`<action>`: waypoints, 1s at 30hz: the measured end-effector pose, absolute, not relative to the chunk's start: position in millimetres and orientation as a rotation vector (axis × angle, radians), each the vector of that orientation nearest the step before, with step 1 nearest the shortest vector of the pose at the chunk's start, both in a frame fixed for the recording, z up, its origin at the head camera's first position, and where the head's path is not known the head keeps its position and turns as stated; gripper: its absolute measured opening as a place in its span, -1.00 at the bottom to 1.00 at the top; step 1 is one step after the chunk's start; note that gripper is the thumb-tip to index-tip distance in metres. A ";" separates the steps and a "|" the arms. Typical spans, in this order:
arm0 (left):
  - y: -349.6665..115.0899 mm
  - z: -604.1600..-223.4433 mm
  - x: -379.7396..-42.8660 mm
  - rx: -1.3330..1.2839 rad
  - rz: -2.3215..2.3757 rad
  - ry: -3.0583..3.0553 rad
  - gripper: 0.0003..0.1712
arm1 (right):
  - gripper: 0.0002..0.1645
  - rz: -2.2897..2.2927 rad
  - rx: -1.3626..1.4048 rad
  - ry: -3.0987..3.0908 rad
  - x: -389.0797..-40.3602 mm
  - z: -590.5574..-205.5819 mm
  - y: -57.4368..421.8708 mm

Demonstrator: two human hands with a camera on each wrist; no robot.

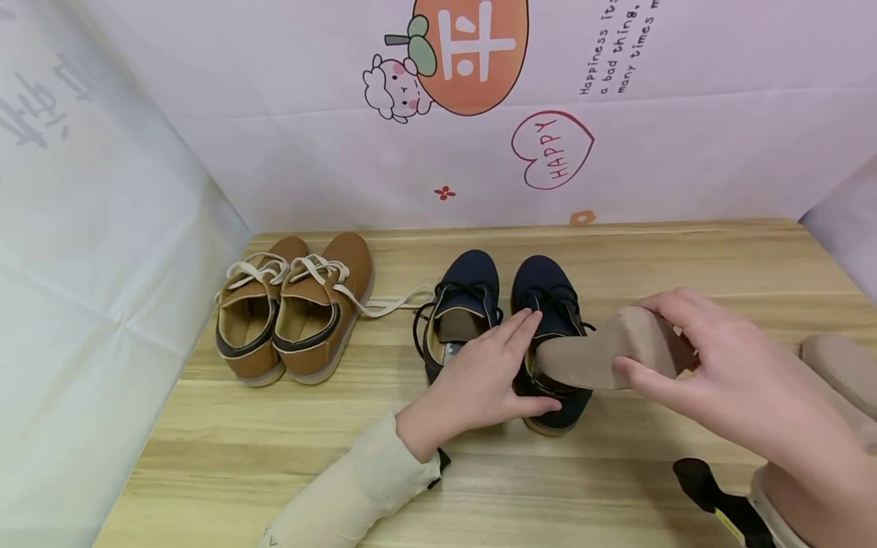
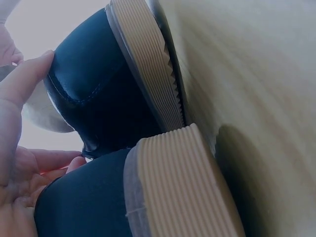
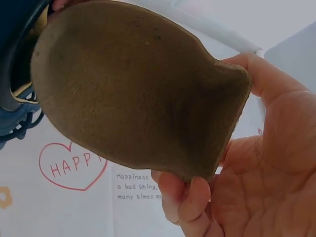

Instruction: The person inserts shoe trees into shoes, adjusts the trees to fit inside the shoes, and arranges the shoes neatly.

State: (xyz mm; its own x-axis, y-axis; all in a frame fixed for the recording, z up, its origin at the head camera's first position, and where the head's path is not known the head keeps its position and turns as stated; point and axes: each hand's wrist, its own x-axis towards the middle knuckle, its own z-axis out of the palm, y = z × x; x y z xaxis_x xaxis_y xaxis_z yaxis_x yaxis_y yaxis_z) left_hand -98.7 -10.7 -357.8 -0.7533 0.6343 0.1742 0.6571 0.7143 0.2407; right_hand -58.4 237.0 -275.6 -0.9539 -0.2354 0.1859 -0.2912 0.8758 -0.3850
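Note:
A pair of navy lace-up shoes with pale ridged soles stands mid-floor. My left hand point(image 1: 483, 377) holds the right navy shoe point(image 1: 544, 278) at its opening, thumb across the heel and fingers by the tongue. In the left wrist view the thumb lies on the heel point(image 2: 81, 64). My right hand point(image 1: 726, 361) grips the squared end of a brown moulded shoe insert point(image 3: 128, 84), hollow on its underside. Its rounded end reaches the right shoe's opening. Something brown point(image 1: 459, 323) fills the front of the left navy shoe point(image 1: 473, 270), partly behind my left hand.
Brown shoes point(image 1: 352, 259) with cream laces stand at the left, one lace trailing toward the navy pair. More brown inserts point(image 1: 843, 369) lie at the right edge. A black strap-like piece point(image 1: 699, 483) shows by my right wrist. A printed cloth point(image 1: 308, 167) hangs behind the wooden surface point(image 1: 274, 457).

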 end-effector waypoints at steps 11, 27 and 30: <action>-10.5 -356.6 -98.9 -1.066 -0.435 -2.830 0.24 | -0.29 0.648 0.400 -2.972 -64.0 -277.4 223.1; -9.6 -358.9 -98.7 -1.071 -0.436 -2.799 0.22 | -0.19 0.598 0.409 -3.007 -64.3 -278.1 209.9; -9.8 -358.4 -98.8 -1.079 -0.440 -2.799 0.22 | -0.15 0.600 0.420 -3.002 -64.3 -278.8 210.0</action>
